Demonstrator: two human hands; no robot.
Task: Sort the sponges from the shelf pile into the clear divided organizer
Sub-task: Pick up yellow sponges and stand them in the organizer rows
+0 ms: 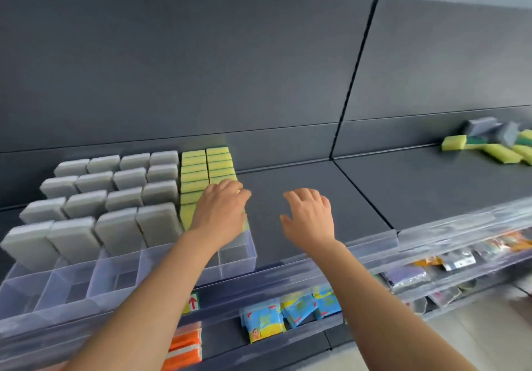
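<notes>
The clear divided organizer [239, 251] stands on the dark shelf at the left. Grey sponges [86, 206] stand upright in several rows of it, and yellow-green sponges [207, 166] fill two rows at its right side. My left hand [221, 212] rests on the nearest yellow-green sponges, fingers bent over them; whether it grips one is hidden. My right hand [308, 215] hovers over the bare shelf to the right of the organizer, fingers spread, holding nothing. The loose pile of yellow and grey sponges [498, 141] lies at the far right of the shelf.
A clear plastic rail [417, 235] runs along the shelf's front edge. Lower shelves hold blue packets [290, 311], orange items [184, 347] and bagged goods [431, 267]. A dark back panel [201, 68] rises behind the shelf.
</notes>
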